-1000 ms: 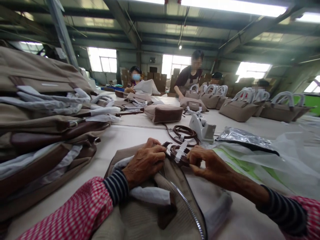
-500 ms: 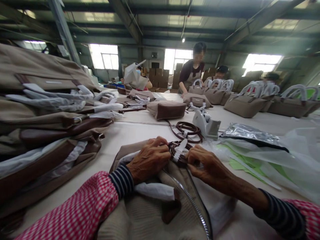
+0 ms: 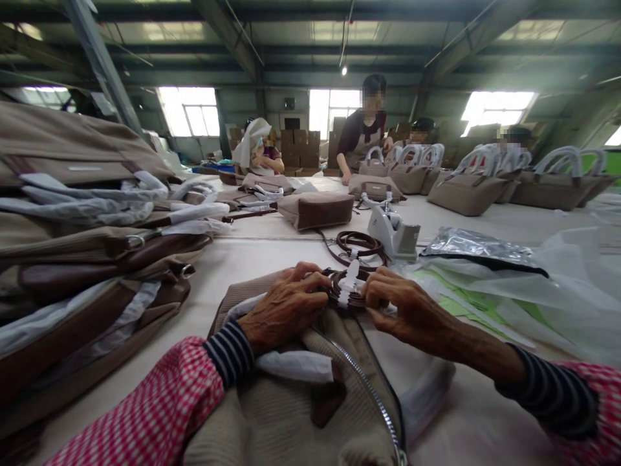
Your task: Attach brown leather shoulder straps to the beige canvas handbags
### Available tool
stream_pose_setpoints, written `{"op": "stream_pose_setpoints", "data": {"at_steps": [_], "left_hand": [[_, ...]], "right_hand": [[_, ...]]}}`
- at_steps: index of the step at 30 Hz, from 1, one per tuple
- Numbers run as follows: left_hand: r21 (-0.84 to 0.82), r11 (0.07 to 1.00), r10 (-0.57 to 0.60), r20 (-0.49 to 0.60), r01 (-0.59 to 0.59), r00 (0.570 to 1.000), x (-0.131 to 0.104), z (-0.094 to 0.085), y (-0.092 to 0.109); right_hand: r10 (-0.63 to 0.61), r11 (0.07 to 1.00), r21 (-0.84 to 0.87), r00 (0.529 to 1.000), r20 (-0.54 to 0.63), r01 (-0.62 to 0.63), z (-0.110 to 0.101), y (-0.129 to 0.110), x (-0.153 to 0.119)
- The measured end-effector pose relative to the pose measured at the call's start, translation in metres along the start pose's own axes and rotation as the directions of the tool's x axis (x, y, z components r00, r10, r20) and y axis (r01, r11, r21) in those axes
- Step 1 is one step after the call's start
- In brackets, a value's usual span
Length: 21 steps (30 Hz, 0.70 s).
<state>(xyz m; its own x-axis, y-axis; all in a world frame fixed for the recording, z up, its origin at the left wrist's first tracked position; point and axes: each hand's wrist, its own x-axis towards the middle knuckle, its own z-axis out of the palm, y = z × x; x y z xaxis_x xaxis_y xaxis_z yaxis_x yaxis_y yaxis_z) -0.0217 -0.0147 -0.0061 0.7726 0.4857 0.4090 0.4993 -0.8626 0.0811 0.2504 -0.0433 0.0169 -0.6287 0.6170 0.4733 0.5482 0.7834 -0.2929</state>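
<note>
Left hand (image 3: 286,303) and right hand (image 3: 402,301) pinching opposite sides of a coiled strap (image 3: 343,291) with white wrap, at the far end of an unzipped bag (image 3: 286,404), tape dispenser (image 3: 394,234) beyond, stacked bags (image 3: 97,246) left.

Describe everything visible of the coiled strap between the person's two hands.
The coiled strap is narrow, dark brown and leather-like, its loops stacked in a compact bundle. A white band wraps its middle, with a pale tongue sticking up. It sits level at the far end of the open beige bag. The right hand pinches its right end; the fingers of the left hand meet its left end and partly hide it. Whether metal clips are attached is unclear.
</note>
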Motion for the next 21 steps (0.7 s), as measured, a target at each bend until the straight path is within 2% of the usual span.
{"op": "stream_pose_setpoints", "data": {"at_steps": [5,12,21], "left_hand": [[-0.026,1.0,-0.008,0.054,0.01,0.998,0.001,0.0,-0.002],[-0.047,0.999,-0.001,0.042,0.003,0.999,0.001,0.001,-0.003],[0.007,0.999,0.034,-0.016,-0.034,0.999,-0.002,0.003,0.0]], "right_hand": [[0.051,0.997,0.055,0.998,-0.026,-0.049,-0.003,0.001,-0.012],[0.037,0.996,0.087,0.999,-0.026,-0.034,0.007,0.0,-0.014],[0.08,0.992,0.11,0.985,-0.153,-0.064,0.017,0.007,-0.013]]}}
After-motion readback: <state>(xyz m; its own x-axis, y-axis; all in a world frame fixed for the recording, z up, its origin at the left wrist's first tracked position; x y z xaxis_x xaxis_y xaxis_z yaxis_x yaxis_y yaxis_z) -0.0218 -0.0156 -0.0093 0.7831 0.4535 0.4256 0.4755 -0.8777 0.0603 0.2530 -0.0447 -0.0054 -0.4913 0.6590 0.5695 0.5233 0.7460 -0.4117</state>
